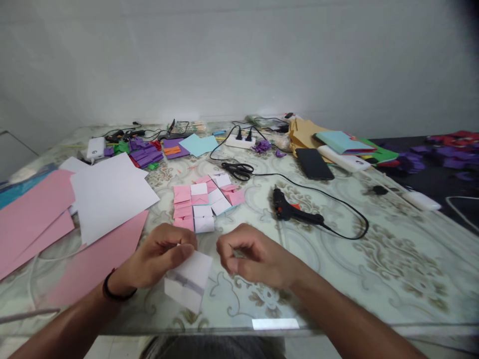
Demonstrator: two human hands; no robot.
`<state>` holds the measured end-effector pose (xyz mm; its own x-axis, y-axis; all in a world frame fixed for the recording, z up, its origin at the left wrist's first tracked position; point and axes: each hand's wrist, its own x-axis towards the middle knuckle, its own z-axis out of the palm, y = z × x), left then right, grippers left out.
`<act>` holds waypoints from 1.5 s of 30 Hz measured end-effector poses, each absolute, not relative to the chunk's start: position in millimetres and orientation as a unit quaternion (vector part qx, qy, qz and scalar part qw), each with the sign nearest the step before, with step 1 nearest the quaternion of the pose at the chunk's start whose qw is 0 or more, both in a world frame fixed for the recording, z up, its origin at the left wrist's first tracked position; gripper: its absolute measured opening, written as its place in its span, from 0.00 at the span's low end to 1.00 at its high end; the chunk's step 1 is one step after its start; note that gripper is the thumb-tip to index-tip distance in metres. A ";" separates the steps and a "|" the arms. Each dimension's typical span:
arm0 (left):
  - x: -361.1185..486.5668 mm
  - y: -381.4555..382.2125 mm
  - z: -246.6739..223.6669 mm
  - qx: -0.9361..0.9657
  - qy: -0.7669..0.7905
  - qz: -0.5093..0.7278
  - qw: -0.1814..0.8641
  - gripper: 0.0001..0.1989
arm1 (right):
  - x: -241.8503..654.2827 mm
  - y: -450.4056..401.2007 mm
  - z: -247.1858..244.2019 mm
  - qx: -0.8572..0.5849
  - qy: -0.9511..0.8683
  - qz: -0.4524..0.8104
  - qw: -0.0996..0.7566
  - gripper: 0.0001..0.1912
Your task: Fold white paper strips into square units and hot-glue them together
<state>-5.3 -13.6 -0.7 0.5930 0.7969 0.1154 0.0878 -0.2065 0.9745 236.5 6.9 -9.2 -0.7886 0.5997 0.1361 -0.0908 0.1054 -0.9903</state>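
Note:
My left hand [164, 254] pinches the top edge of a folded white paper piece [192, 271] between thumb and fingers, holding it tilted near the table's front edge. Just to the right is my right hand [254, 254], its fingers curled in toward the thumb, with nothing visible in them and no contact with the paper. Beyond both hands lies a cluster of small folded pink and white paper pieces [202, 199]. A black hot glue gun [295, 209] rests on its side at the right, and black-handled scissors [238, 171] lie behind the cluster.
Large white sheets [112, 194] and pink sheets [33, 219] cover the left side. A white power strip [240, 142] with cords sits at the back. A black phone [315, 163] and stacked coloured paper [344, 142] stand back right; purple and green folded pieces [144, 152] lie back left.

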 end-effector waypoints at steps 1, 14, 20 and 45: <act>-4.7 -13.2 -0.1 0.715 0.321 0.321 0.532 0.23 | 235.9 6.7 -7.2 -0.194 -0.705 0.619 0.286 0.10; 4.2 -16.5 0.1 0.767 0.285 0.215 0.533 0.09 | 221.8 -0.5 -10.3 -0.181 -0.757 0.581 0.239 0.10; -7.5 -16.2 2.8 0.725 0.250 0.188 0.614 0.16 | 233.1 3.6 -4.6 -0.137 -0.721 0.643 0.218 0.15; -10.2 -2.8 -0.6 0.519 0.380 0.347 0.683 0.13 | 230.5 4.1 -13.2 -0.206 -0.850 0.214 0.436 0.12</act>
<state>-10.2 -2.8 -0.6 0.4712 0.8676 -0.1589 -0.0788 0.2208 0.9721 230.5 4.1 -13.2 -0.5350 0.5367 0.6525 0.1634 0.8235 -0.5433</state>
